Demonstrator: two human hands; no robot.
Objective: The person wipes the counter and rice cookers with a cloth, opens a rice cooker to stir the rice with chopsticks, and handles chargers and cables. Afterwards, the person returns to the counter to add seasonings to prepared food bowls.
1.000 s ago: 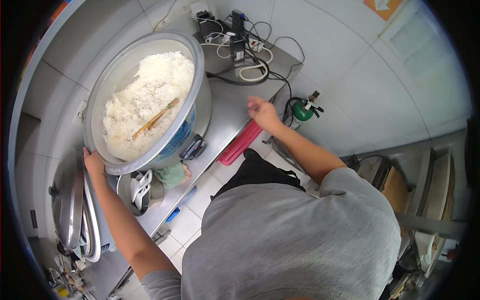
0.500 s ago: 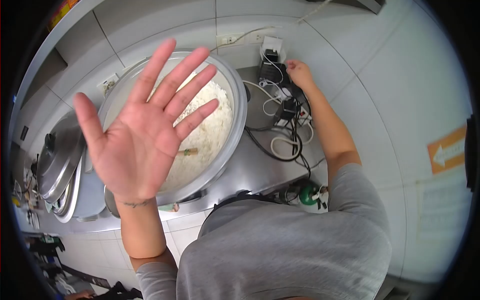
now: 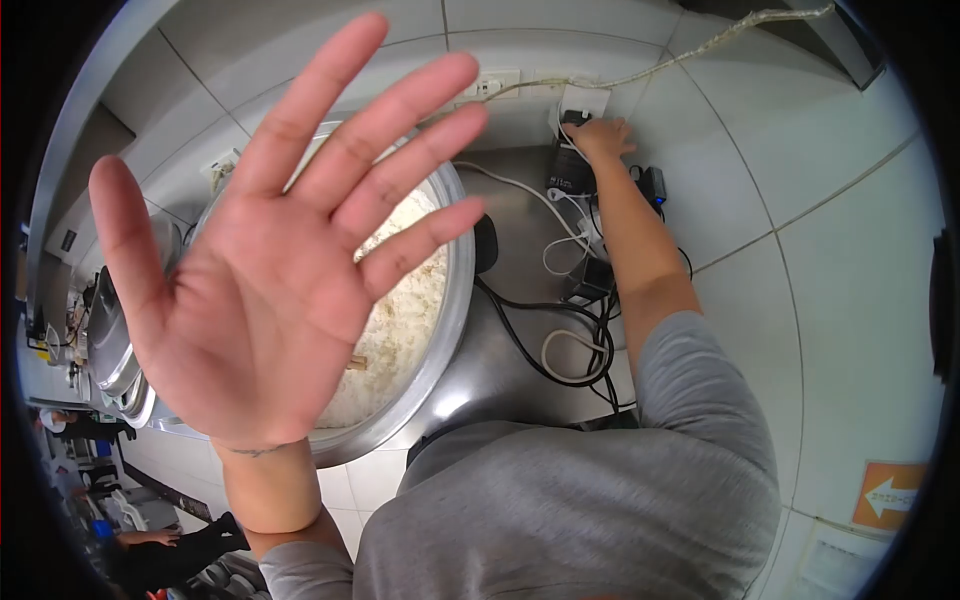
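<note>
My left hand (image 3: 270, 280) is raised close to the camera, palm showing and fingers spread, with nothing in it. Behind it is a large metal pot (image 3: 462, 310) full of white rice (image 3: 405, 310), partly hidden by the palm. A small brown piece (image 3: 357, 363) lies on the rice. At the back of the steel counter, my right hand (image 3: 602, 138) reaches over a black box (image 3: 569, 172) with a white cable. Its fingers are apart, and I see nothing held. Whether it touches the box, I cannot tell.
Black cables (image 3: 520, 305) and a black adapter (image 3: 588, 283) lie on the steel counter (image 3: 500, 355) right of the pot. A cord (image 3: 690, 55) runs along the tiled wall from an outlet (image 3: 497, 82). A metal lid (image 3: 110, 345) stands left. Another person (image 3: 175, 560) is at lower left.
My left hand has come nearer the camera and looks larger. My right hand has moved over the black box and its fingers have spread. The view has shifted, showing more of the cord.
</note>
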